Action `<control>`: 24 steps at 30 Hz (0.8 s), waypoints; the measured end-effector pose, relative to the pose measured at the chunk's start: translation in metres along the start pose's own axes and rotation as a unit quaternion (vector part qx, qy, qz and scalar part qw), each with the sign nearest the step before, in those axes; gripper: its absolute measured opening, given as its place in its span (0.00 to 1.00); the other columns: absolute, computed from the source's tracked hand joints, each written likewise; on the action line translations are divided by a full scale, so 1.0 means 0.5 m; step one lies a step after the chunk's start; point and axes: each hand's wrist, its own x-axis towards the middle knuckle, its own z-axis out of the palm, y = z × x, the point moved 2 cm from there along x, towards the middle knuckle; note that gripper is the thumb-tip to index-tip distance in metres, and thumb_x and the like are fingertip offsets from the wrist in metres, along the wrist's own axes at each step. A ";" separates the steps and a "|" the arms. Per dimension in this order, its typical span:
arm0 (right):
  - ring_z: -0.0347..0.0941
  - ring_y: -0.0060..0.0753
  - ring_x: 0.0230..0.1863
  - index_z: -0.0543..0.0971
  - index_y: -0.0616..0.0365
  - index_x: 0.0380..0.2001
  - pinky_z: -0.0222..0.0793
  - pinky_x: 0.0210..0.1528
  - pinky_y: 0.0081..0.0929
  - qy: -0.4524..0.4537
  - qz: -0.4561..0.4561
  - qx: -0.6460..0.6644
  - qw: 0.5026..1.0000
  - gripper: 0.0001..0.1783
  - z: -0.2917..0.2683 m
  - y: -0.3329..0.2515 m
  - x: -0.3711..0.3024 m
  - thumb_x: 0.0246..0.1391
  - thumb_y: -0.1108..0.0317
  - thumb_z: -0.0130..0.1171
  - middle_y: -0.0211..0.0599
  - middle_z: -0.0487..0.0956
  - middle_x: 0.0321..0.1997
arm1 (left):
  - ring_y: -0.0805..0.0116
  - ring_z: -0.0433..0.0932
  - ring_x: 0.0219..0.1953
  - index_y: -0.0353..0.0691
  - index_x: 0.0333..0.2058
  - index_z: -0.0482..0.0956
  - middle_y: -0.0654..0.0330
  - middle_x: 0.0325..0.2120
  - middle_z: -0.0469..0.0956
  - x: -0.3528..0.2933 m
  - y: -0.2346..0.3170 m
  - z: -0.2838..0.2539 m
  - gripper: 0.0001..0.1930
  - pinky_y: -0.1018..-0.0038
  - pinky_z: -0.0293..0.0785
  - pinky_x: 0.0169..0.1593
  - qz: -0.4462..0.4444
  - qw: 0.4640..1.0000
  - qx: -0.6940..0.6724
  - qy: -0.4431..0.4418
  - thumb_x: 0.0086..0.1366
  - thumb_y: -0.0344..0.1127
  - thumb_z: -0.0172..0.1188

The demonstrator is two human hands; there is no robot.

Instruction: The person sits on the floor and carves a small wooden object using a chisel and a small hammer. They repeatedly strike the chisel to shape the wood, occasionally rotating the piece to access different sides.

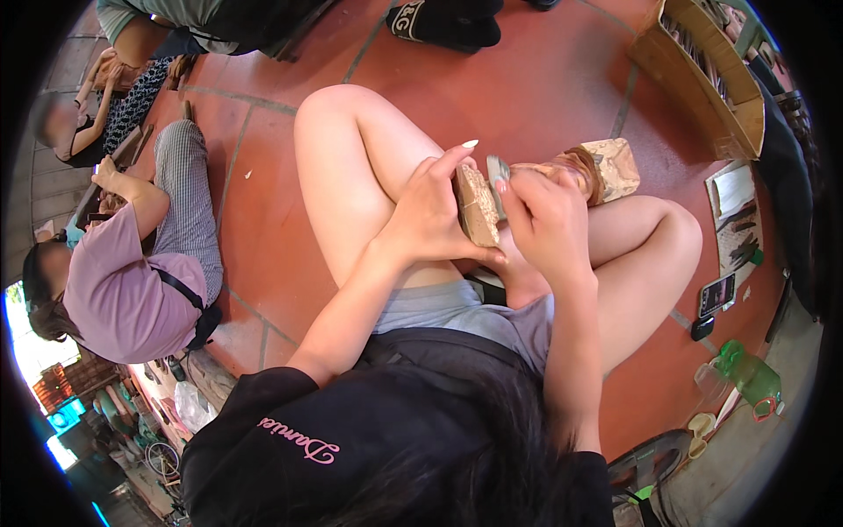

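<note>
The left hand [428, 206] grips 1 carved wooden block [479, 211], and the right hand [551, 209], fingers curled, grips a grey tool [497, 169] beside it.

The floor [492, 88] is red tile with grey joints; a cardboard box [740, 132] and a phone [717, 295] rest on it.

my head-worn view, left lens of a pair, fisheye facing steeply down, black shirt [395, 439] closest, left hand [432, 206] and right hand [551, 211] near the middle, floor [536, 70] farther off, straight edges bending toward the rim
</note>
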 end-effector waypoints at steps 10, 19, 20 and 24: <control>0.69 0.44 0.22 0.72 0.55 0.21 0.58 0.35 0.37 0.013 -0.025 -0.024 0.999 0.12 -0.002 0.002 -0.009 0.56 0.70 0.62 0.36 0.73 0.20 | 0.44 0.76 0.50 0.29 0.66 0.49 0.43 0.49 0.73 -0.005 -0.032 0.011 0.77 0.56 0.71 0.57 -0.013 0.998 -0.061 0.002 0.24 0.70 0.81; 0.70 0.42 0.23 0.70 0.54 0.20 0.55 0.35 0.36 0.054 -0.019 -0.025 0.998 0.13 0.006 -0.002 -0.014 0.55 0.70 0.63 0.35 0.73 0.21 | 0.47 0.76 0.48 0.29 0.66 0.45 0.44 0.46 0.73 0.007 -0.019 0.016 0.78 0.59 0.71 0.57 -0.035 0.994 -0.089 0.044 0.26 0.71 0.80; 0.70 0.43 0.23 0.70 0.54 0.20 0.55 0.35 0.36 0.062 -0.022 -0.028 0.997 0.13 0.003 -0.002 -0.014 0.55 0.70 0.63 0.35 0.72 0.21 | 0.48 0.76 0.49 0.28 0.66 0.44 0.44 0.45 0.73 0.009 -0.017 0.015 0.78 0.59 0.71 0.57 -0.032 0.995 -0.079 0.046 0.26 0.71 0.80; 0.69 0.44 0.23 0.70 0.55 0.20 0.55 0.35 0.37 0.116 -0.026 -0.020 0.993 0.14 0.007 0.004 0.003 0.56 0.69 0.63 0.36 0.73 0.20 | 0.49 0.76 0.49 0.26 0.66 0.46 0.45 0.45 0.73 -0.003 -0.015 0.024 0.77 0.59 0.71 0.58 -0.011 0.997 -0.047 0.061 0.27 0.71 0.80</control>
